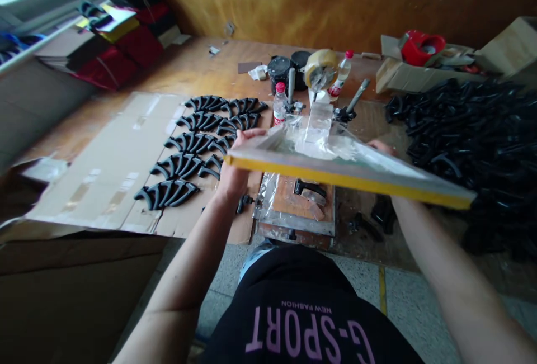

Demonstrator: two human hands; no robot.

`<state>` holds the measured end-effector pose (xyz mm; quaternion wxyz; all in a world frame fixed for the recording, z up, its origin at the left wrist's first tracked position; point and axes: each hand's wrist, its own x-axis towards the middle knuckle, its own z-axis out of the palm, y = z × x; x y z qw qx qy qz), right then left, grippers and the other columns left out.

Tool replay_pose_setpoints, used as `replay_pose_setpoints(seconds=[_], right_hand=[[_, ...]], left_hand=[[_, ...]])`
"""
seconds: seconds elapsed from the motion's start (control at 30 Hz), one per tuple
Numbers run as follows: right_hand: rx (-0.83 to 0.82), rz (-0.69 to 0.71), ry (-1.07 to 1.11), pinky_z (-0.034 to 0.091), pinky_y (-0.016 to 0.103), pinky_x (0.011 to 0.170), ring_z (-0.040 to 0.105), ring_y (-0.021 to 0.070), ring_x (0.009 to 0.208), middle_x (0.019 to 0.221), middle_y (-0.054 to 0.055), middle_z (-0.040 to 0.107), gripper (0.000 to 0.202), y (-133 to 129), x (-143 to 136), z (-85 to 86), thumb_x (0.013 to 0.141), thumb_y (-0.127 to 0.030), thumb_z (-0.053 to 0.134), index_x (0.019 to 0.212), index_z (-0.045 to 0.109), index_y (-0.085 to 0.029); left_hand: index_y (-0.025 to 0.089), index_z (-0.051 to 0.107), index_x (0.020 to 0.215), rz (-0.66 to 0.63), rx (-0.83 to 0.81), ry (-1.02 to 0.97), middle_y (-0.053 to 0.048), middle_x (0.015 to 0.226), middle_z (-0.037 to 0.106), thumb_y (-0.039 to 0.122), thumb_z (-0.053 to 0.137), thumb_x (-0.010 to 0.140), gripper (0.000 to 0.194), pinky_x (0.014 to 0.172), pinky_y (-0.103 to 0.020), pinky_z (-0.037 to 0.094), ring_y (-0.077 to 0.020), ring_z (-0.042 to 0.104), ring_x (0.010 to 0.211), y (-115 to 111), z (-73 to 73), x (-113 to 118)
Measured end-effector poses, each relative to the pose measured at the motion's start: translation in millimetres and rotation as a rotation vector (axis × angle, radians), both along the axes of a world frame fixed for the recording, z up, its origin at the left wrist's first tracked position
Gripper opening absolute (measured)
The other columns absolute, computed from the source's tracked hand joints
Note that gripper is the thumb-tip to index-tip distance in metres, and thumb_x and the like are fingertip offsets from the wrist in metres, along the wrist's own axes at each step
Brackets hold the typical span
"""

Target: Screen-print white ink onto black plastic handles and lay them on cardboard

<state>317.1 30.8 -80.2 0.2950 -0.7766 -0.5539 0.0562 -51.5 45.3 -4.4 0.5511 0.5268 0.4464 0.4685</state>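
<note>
A screen printing frame [364, 180] with a yellow front edge is tilted up above a small printing base [293, 221]. My left hand [235, 167] is closed around the frame's left side. At the right side my right hand [382, 147] grips the frame, its palm hidden behind it. Pale paste and a clear squeegee-like block [319, 122] show on the mesh. Below the raised frame, one curved black plastic handle [310, 188] lies on the base, touched by neither hand.
Rows of black handles [180, 165] lie on cardboard [104, 162] at left. A big heap of black parts [444, 135] fills the right. Bottles [279, 104], dark tubs [279, 70] and a tape roll [321, 69] stand behind the frame. An open carton [423, 76] sits back right.
</note>
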Motion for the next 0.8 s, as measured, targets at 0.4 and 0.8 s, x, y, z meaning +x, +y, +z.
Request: replay_pose_setpoints(seconds=[0.4, 0.8], right_hand=[[-0.358, 0.388, -0.095, 0.041, 0.029, 0.070, 0.059, 0.0207, 0.077, 0.079, 0.006, 0.063, 0.012, -57, -130, -51.7, 0.093, -0.026, 0.052, 0.083, 0.053, -0.019], [-0.114, 1.077, -0.123, 0.041, 0.032, 0.090, 0.054, 0.0221, 0.103, 0.101, 0.008, 0.066, 0.025, -19, -316, -47.4, 0.096, -0.039, 0.051, 0.099, 0.065, -0.019]], left_hand=[[0.014, 0.064, 0.109, -0.234, -0.430, -0.025, -0.015, 0.096, 0.072, 0.064, 0.054, 0.083, 0.057, 0.055, -0.026, 0.054, -0.0208, 0.069, 0.078, -53, -44.4, 34], [0.018, 0.047, 0.095, 0.616, -0.581, 0.120, -0.006, 0.082, 0.066, 0.063, 0.043, 0.088, 0.046, 0.049, -0.024, 0.051, -0.0151, 0.066, 0.060, -106, -157.6, -109]])
